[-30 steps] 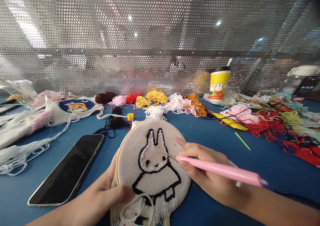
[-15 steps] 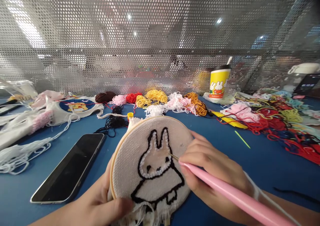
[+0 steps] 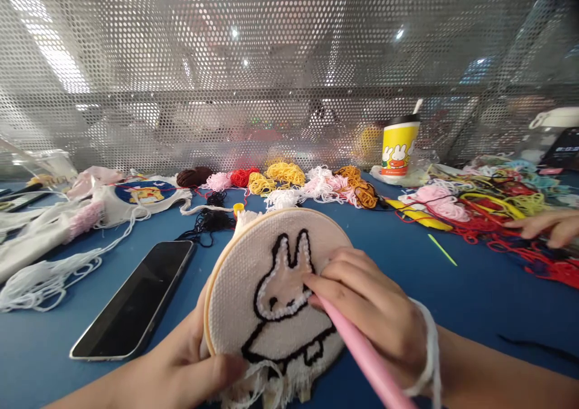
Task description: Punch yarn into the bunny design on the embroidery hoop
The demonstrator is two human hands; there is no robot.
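Note:
My left hand (image 3: 194,355) grips the lower left rim of a round wooden embroidery hoop (image 3: 208,303), thumb in front and fingers behind. Stretched in it is cream cloth (image 3: 235,276) bearing a black-outlined rabbit (image 3: 287,279) with a white inner line along its head. My right hand (image 3: 366,300) is closed around a pink punch needle pen (image 3: 362,355), its fingertips against the right side of the rabbit's head. The needle tip is hidden behind the fingers. White yarn (image 3: 432,348) loops round the right wrist. Frayed threads (image 3: 275,391) hang at the hoop's bottom.
A phone (image 3: 136,300) lies left on the blue table (image 3: 456,312). Yarn bundles (image 3: 284,174) line the back, near a yellow cup (image 3: 400,146). Tangled red yarn (image 3: 556,267) lies right, where another person's hand (image 3: 547,225) reaches in. A perforated metal screen (image 3: 289,65) stands behind.
The pen has tipped steeper, and my right fingertips have come in against the cloth, covering the needle. White yarn now hangs looser at the wrist. Another person's hand has appeared at the right.

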